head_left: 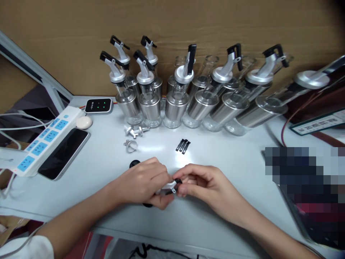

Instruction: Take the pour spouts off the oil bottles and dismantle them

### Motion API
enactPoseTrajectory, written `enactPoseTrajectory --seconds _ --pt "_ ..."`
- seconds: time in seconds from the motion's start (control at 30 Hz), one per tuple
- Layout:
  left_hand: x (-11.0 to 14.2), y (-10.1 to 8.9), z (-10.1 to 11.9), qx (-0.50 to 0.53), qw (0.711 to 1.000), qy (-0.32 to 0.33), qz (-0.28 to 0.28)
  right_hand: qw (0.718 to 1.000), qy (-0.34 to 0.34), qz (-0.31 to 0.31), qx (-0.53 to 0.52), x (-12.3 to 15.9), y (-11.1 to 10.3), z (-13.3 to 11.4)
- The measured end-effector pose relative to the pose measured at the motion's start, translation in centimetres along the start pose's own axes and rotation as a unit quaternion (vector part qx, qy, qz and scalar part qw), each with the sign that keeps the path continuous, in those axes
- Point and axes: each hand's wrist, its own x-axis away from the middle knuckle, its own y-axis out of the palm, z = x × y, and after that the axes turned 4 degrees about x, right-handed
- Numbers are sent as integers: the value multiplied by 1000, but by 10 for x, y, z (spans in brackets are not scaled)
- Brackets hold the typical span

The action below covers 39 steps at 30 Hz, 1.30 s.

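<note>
Low over the table, my left hand [149, 181] is closed around a silver bottle pourer [169, 186] with its spout pointing right. My right hand [208, 183] pinches the black piece [177, 181] at the spout's tip; the fingers partly hide it. A black round part [134, 164] shows behind my left hand, and another dark edge peeks out beneath it. Several small black levers [183, 146] lie side by side beyond my hands. Loose silver pourer tops [137, 131] rest to the left of them, with one more silver top [131, 145] nearer me.
Glass bottles with steel sleeves [176, 109] stand along the cardboard wall [172, 21], many fitted with pourers. On the left are a power strip [40, 147], a phone [64, 154], a round white case [84, 122] and a small display device [98, 105]. A pixelated patch covers a dark-edged object [293, 216] at right.
</note>
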Motion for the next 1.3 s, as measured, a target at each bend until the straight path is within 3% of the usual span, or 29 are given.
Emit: enactPoseTrajectory --seconds 0.4,0.63,0.77,1.3 --pt "-2 -3 2 0 1000 -23 -3 998 -44 26 45 0 2 -1" --pt "-3 -1 5 45 999 -5 12 980 -102 37 168 5 -1 -3" --pt "-1 2 4 63 997 -25 23 974 -120 53 186 4 -1 -1" --pt "7 11 0 93 991 -92 -23 967 -103 57 226 0 2 -6"
